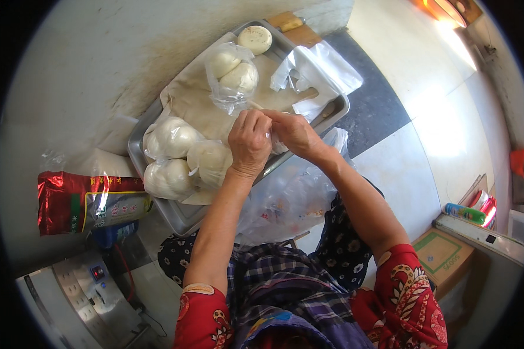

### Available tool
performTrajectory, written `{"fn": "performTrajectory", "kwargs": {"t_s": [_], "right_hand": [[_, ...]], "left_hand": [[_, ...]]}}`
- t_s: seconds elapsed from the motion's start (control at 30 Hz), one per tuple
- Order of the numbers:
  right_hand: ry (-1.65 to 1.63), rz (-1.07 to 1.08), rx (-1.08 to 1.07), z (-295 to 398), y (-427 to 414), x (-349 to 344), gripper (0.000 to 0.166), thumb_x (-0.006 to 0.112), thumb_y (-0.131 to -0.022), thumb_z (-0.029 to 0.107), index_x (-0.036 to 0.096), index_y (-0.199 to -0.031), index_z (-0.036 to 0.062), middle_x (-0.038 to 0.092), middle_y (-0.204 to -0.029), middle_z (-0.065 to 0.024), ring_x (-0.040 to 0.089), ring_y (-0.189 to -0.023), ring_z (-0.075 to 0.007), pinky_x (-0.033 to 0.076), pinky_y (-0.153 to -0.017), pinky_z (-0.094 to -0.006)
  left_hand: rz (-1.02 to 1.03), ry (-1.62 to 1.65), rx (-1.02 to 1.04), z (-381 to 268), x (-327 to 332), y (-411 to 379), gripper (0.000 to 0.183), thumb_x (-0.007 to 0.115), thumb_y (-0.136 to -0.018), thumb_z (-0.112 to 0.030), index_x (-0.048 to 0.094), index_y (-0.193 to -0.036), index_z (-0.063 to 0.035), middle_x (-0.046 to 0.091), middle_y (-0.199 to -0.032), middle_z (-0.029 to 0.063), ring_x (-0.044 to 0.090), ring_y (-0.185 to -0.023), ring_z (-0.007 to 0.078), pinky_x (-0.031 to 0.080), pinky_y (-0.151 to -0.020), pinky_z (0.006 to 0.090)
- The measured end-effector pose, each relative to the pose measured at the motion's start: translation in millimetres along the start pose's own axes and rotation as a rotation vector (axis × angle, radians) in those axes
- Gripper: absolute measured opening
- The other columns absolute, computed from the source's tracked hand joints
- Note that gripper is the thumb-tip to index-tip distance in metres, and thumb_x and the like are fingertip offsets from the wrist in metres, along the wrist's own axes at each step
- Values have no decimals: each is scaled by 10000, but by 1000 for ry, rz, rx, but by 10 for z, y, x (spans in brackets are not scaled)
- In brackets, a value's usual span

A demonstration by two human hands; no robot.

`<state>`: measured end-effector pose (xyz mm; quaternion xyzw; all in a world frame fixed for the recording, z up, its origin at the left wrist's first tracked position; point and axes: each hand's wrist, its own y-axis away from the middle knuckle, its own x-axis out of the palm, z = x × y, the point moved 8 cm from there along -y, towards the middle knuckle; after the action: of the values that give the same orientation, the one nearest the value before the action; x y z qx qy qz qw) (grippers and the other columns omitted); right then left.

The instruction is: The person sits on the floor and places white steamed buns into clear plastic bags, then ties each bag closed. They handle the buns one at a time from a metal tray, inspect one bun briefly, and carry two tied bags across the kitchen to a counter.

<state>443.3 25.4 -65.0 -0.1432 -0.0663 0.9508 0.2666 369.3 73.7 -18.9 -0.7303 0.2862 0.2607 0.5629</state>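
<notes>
My left hand [250, 141] and my right hand [298, 134] meet over the near edge of a metal tray [181, 223]. Their fingers pinch a plastic bag [280, 145], which shows pale below the knuckles; its contents are mostly hidden. Left of my left hand lie several bagged steamed buns [174, 137] in clear plastic. Another clear bag with two buns [239, 78] rests farther back on the beige cloth [196, 107]. One unbagged round bun [255, 40] sits at the far corner, brownish marks on its top.
White plastic bags [327, 74] drape over the tray's right side. A wooden board [303, 35] lies behind it. A large clear plastic bag [284, 192] hangs before my lap. Left stands a red printed sack [61, 203] by the wall; a cardboard box [443, 255] is at right.
</notes>
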Motion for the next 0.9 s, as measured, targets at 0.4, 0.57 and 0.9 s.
{"fn": "performTrajectory", "kwargs": {"t_s": [0.4,0.57,0.9], "right_hand": [[565,-73,-80,-71,66,-82,217,475,-734,18,635,-881,22,576,-856,-132,574,-829,-318,480,-704,-383],[676,-106,-28,-65,69,-134,285,472,-731,-5,634,-960,44,572,-962,-96,559,-931,-267,488,-726,-362],[508,-265,-66,184,13,-245,402,515,-715,-51,578,-1088,84,576,-1006,-106,562,-920,-293,482,-749,-369]], "left_hand": [[286,205,-189,253,10,420,167,615,-638,-3,461,-658,-64,484,-681,81,513,-695,288,425,-593,379],[453,442,-560,639,113,469,186,670,-711,-98,535,-829,-49,527,-779,47,537,-741,238,444,-623,343],[-53,1077,-1675,1648,923,1025,273,724,-748,-219,536,-895,-84,549,-824,58,498,-694,160,445,-611,320]]}}
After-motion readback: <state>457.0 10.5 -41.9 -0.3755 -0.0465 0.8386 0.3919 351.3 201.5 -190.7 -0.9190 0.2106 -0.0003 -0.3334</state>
